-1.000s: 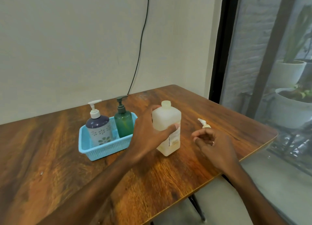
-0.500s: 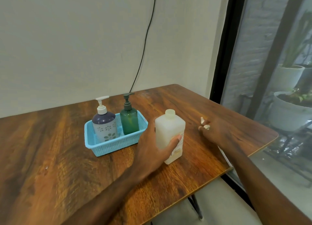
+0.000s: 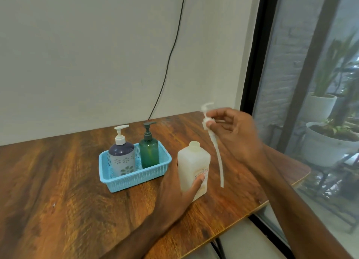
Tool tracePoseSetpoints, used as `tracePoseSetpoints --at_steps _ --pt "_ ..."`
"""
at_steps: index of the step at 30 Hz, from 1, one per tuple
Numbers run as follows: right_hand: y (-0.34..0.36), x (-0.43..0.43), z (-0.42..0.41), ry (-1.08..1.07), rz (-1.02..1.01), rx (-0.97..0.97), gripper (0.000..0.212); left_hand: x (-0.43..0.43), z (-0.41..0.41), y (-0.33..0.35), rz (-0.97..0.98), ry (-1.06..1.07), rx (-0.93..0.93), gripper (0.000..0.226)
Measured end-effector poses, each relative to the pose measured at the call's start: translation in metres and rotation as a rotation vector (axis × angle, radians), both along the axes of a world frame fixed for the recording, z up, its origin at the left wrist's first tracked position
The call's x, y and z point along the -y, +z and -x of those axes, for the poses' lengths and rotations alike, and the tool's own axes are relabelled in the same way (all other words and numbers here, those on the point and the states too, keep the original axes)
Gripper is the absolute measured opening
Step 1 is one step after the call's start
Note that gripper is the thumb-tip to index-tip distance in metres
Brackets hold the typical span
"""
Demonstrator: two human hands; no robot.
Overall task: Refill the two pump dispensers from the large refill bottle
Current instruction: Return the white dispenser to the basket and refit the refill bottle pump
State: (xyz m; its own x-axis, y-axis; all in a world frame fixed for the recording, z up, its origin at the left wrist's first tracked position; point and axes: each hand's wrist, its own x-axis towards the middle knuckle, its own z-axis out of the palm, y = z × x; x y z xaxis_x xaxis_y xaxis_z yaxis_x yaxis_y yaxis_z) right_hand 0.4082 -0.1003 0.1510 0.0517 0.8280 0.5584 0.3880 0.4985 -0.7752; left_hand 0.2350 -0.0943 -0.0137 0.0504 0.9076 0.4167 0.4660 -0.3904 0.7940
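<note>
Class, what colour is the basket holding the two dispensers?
The basket is light blue; head view.

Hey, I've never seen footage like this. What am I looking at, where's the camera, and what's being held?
No machine here: a person's two bare hands, filmed by one head-worn camera looking forward and down. On the wooden table sits a blue basket holding a purple pump dispenser and a green pump dispenser. The left hand grips the large refill bottle, standing uncapped on the table. The right hand pinches a white pump in the air, its long tube hanging beside the bottle.
</note>
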Motion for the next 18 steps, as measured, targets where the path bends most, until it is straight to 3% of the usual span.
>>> tracePoseSetpoints --at_steps 9,18 --pt "0.081 0.007 0.03 0.036 -0.391 -0.239 0.024 -0.001 -0.002 -0.002 0.047 -0.012 0.023 0.089" --pt "0.079 -0.007 0.043 0.006 -0.419 -0.173 0.024 -0.003 -0.001 -0.002 0.068 -0.023 0.029 0.094"
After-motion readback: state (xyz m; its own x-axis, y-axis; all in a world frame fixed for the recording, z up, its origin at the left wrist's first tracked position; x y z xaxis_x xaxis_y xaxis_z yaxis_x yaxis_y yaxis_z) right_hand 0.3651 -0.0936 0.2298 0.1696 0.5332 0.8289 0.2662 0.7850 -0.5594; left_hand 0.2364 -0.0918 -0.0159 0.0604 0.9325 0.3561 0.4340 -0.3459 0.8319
